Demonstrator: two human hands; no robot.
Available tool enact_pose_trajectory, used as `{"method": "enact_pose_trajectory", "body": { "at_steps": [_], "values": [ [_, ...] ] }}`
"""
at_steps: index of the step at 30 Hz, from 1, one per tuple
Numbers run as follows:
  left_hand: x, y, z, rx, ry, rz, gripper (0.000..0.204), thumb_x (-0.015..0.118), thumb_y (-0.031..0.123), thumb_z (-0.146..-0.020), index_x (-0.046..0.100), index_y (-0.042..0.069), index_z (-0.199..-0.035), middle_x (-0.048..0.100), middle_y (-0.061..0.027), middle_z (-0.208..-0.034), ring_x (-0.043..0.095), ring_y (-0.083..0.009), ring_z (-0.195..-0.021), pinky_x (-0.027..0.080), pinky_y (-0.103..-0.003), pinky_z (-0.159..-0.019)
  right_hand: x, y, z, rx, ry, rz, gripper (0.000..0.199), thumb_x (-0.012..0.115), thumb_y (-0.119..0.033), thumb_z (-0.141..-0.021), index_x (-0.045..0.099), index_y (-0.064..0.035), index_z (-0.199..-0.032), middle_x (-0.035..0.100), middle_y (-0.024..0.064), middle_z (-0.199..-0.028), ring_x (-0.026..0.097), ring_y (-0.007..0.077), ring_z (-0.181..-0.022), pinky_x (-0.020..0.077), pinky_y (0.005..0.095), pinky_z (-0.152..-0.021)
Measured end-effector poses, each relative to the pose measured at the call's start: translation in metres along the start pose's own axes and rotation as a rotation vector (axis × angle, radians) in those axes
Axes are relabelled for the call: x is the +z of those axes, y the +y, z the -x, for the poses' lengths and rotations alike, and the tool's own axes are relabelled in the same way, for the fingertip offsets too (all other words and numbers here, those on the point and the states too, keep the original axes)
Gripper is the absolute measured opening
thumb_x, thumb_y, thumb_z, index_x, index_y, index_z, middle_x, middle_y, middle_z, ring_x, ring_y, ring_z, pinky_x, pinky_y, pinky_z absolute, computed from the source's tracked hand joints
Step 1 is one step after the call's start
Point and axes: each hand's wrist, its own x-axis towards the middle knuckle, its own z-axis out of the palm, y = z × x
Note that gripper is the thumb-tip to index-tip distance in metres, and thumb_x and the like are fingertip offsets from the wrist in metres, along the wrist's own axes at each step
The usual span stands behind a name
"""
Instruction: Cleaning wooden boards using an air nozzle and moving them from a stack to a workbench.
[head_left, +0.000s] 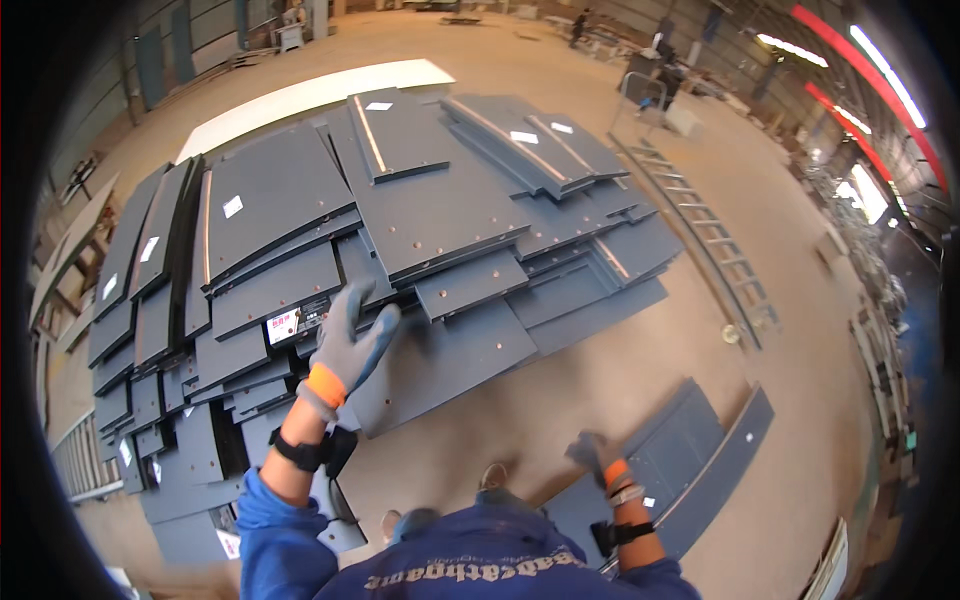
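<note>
My left hand, in a grey glove with an orange cuff, reaches over the near edge of a large pile of dark grey metal panels. Its fingers are spread and nothing shows in its grip; whether the fingertips touch a panel I cannot tell. Beside it lies a small panel with holes, and a white-and-pink label sits to its left. Low on my right side, my right hand, gloved the same way, is beside a few separate grey panels. Its fingers are blurred.
A ladder lies on the floor beyond the pile at the right. Behind the pile is a long white board. Metal racks stand along the left. Far off, a person is near stacked materials.
</note>
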Motion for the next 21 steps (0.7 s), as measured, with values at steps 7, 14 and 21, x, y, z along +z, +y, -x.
{"method": "enact_pose_trajectory", "body": {
  "at_steps": [7, 14, 21],
  "values": [
    [0.042, 0.027, -0.095, 0.272, 0.231, -0.714, 0.088, 0.072, 0.046, -0.073, 0.032, 0.000, -0.136, 0.037, -0.0266, -0.135, 0.035, -0.0430, -0.126, 0.030, -0.047, -0.106, 0.011, -0.147, -0.038, -0.145, -0.321, -0.015, 0.038, 0.055, -0.028, -0.093, 0.051, 0.0038, -0.114, 0.063, 0.0201, -0.103, 0.066, 0.0289, -0.089, 0.0535, 0.0347, -0.080],
    [0.068, -0.008, -0.240, -0.189, 0.018, -1.024, 0.110, 0.061, 0.070, -0.067, 0.021, 0.003, -0.145, 0.014, -0.0198, -0.152, 0.010, -0.0365, -0.141, 0.015, -0.050, -0.112, 0.016, -0.194, -0.051, -0.070, -0.424, 0.099, 0.046, 0.055, -0.030, -0.094, 0.047, 0.0057, -0.121, 0.062, 0.0206, -0.107, 0.064, 0.0285, -0.099, 0.0504, 0.0338, -0.088],
    [0.109, -0.037, -0.359, -0.338, -0.219, -1.052, 0.109, 0.051, 0.074, -0.071, 0.020, 0.000, -0.145, 0.013, -0.0221, -0.152, 0.008, -0.0349, -0.142, 0.011, -0.049, -0.114, -0.025, -0.250, -0.061, -0.365, -0.393, 0.249, 0.042, 0.051, -0.024, -0.095, 0.047, 0.0047, -0.125, 0.060, 0.0205, -0.112, 0.061, 0.0305, -0.103, 0.0482, 0.0356, -0.091]
  ]
}}
